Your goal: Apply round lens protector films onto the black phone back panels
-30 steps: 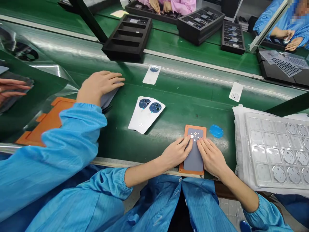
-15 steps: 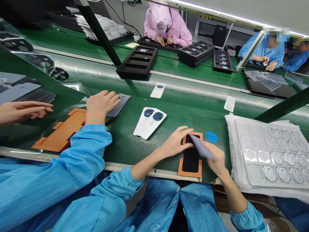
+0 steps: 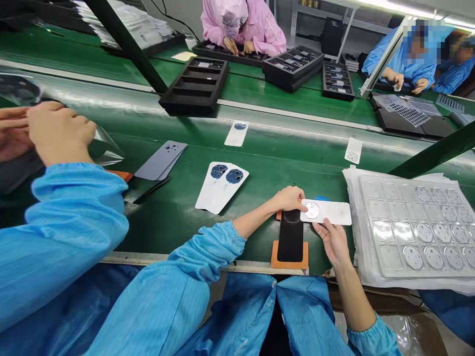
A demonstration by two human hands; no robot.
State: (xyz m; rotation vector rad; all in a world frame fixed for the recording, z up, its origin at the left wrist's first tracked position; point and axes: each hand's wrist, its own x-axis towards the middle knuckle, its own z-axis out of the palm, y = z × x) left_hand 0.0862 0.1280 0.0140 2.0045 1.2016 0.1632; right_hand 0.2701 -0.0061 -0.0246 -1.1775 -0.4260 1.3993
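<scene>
A white phone back panel [image 3: 334, 212] with a round camera piece at its left end is held level over the right side of an orange fixture [image 3: 274, 262]. My left hand [image 3: 288, 199] pinches its left end beside the round piece. From below, my right hand [image 3: 333, 241] grips the panel's lower edge between thumb and fingers. Beneath it, a black phone-shaped pad [image 3: 291, 242] lies in the fixture; its upper right part is covered by the panel. A blue disc [image 3: 321, 198] shows partly behind the panel.
Two white panels with dark camera pieces [image 3: 217, 190] overlap left of my hands. A clear tray of round pieces [image 3: 393, 222] stands at the right. A co-worker's hand [image 3: 61, 131] is at the left, near grey panels [image 3: 158, 160] and black tweezers [image 3: 152, 190].
The panel has turned from a steep tilt to show its white face, and my left hand now grips it too. The co-worker's hand has moved left, off the grey panels.
</scene>
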